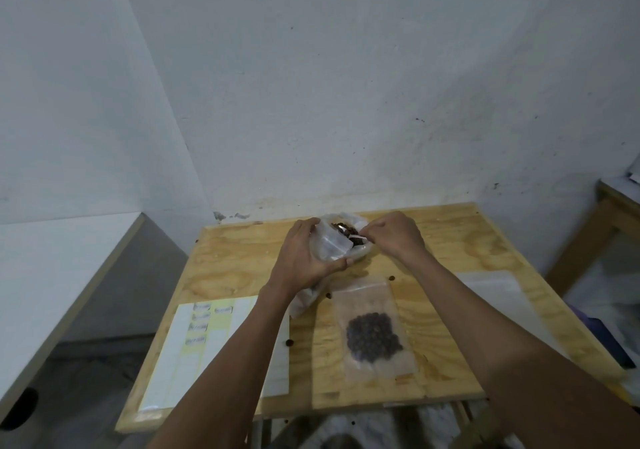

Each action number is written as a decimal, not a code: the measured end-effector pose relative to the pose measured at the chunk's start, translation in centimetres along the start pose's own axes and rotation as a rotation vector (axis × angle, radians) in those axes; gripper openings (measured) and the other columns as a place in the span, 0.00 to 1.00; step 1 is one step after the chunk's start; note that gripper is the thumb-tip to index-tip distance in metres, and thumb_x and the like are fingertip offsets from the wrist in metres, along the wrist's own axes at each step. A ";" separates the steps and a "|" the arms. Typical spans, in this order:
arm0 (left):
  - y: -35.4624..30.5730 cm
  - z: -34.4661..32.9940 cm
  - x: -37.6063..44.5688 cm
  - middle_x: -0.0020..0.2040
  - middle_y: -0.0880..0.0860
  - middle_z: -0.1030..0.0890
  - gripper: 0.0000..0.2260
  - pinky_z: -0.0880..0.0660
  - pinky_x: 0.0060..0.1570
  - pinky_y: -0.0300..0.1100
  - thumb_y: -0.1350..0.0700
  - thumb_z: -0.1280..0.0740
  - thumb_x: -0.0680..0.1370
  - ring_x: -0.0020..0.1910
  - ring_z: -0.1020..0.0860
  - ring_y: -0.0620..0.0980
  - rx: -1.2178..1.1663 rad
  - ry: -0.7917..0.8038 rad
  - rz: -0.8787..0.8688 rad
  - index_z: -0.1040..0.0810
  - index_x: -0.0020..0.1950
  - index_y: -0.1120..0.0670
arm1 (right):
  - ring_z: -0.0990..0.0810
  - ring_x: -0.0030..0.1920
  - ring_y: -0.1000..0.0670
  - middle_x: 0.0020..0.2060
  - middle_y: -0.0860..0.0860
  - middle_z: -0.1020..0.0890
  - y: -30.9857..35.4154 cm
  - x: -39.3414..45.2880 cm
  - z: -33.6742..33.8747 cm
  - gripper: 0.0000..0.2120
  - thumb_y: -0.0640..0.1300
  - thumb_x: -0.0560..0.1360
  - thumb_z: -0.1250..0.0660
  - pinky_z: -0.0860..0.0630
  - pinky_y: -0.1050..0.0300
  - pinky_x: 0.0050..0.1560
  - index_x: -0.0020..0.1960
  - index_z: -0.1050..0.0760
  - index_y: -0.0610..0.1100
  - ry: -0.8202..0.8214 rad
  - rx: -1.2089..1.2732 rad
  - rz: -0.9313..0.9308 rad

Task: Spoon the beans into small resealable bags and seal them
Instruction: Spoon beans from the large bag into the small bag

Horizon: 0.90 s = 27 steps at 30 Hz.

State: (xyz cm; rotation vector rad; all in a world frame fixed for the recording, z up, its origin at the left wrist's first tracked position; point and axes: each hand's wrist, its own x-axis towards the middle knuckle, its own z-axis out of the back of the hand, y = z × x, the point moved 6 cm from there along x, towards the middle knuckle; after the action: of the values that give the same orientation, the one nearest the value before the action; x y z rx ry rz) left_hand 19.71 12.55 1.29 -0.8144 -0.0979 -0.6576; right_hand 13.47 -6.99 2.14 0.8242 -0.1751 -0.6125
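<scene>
1. Head view looks down on a plywood tabletop [450,241] set against a pale wall, with both forearms reaching toward its far edge.
2. The left hand [304,254] is clamped on a small clear bag [332,244], fingers curled over its far side and thumb pressed along its near edge, holding it up just above the wood.
3. The right hand [398,234] is pinched together on a small scoop [358,239], whose dark tip sits at the mouth of that small clear bag; the scoop's shape is too small to make out fully.
4. Behind and around the held bag lies a larger translucent bag [360,222] near the far edge, open at the top, with brown beans [341,227] showing inside it.
5. A filled flat bag [372,327] lies toward the near edge, just right of centre, with a dark clump of beans in its lower half; whether its strip is pressed closed cannot be told.
6. A few loose beans [289,342] lie scattered on the wood, one between the label sheet and the filled flat bag, another near the filled bag's far right corner.
7. A label sheet [207,338], white and pale yellow with several small marked stickers, lies at the near left corner, partly under the left forearm.
8. A stack of clear empty bags [491,293] rests along the right edge, partly covered by the right forearm.
</scene>
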 end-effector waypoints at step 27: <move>-0.6 -0.2 -0.3 0.64 0.53 0.24 0.51 0.30 0.61 0.42 0.24 0.31 0.60 0.62 0.26 0.51 0.033 -0.050 -0.001 0.29 0.71 0.59 | 0.16 0.45 0.45 0.46 0.50 0.13 1.9 -2.6 2.3 0.09 0.41 0.75 0.30 0.26 0.59 0.37 0.50 0.13 0.50 -0.199 -0.445 0.149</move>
State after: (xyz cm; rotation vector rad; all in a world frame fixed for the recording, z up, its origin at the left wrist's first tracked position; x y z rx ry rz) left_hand 19.08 12.26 1.43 -0.7988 -0.1539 -0.6349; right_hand 11.27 -6.00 5.32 0.3166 -0.2673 -0.5643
